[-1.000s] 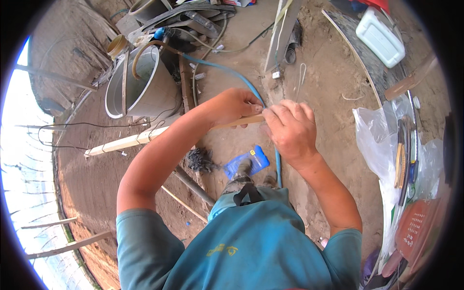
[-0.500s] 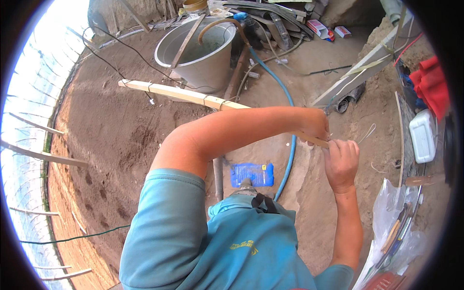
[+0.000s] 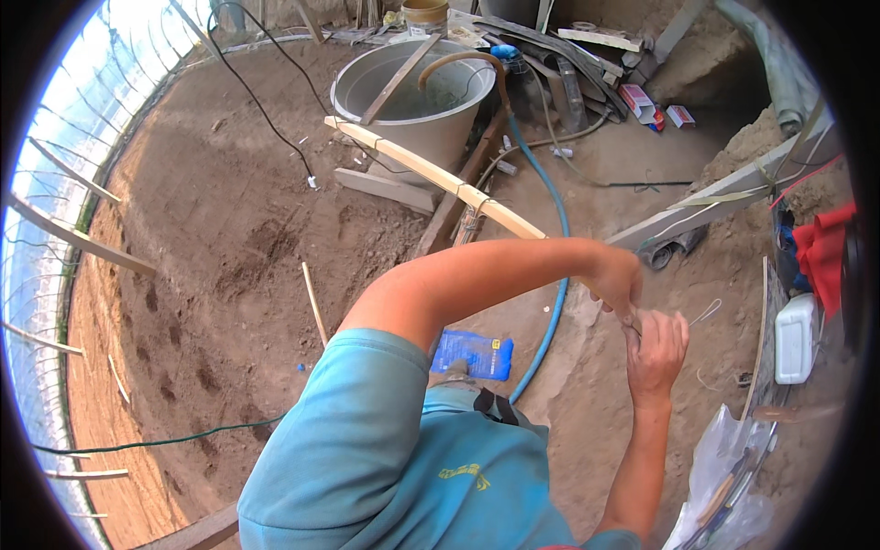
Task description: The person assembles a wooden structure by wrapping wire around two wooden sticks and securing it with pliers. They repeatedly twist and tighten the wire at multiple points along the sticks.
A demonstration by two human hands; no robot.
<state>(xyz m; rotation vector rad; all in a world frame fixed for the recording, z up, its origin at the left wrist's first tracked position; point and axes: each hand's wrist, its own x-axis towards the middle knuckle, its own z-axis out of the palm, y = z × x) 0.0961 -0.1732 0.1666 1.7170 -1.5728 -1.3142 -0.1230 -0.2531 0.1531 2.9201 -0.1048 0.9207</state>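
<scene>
A long pale wooden strip (image 3: pixel 431 170) with thin wire wound round it slants from the bucket's rim toward me, passing behind my left forearm. My left arm reaches across my front to the right. My left hand (image 3: pixel 616 275) is closed around the near part of the strip, its fingers mostly turned from view. Just below it, my right hand (image 3: pixel 658 353) is closed at the strip's near end, thumb up against the left hand. The grip itself is partly hidden between the two hands.
A large grey bucket (image 3: pixel 403 137) stands ahead, a board across its top. A blue hose (image 3: pixel 557 202) curves over the ground beside a blue packet (image 3: pixel 472 356). On the right are a slanting plank (image 3: pixel 715 209), a white container (image 3: pixel 794 339) and a red cloth (image 3: pixel 825 252).
The strip's far end has swung to the right and tilts more steeply toward me. My hands are slightly lower and closer together, and the whole view has shifted.
</scene>
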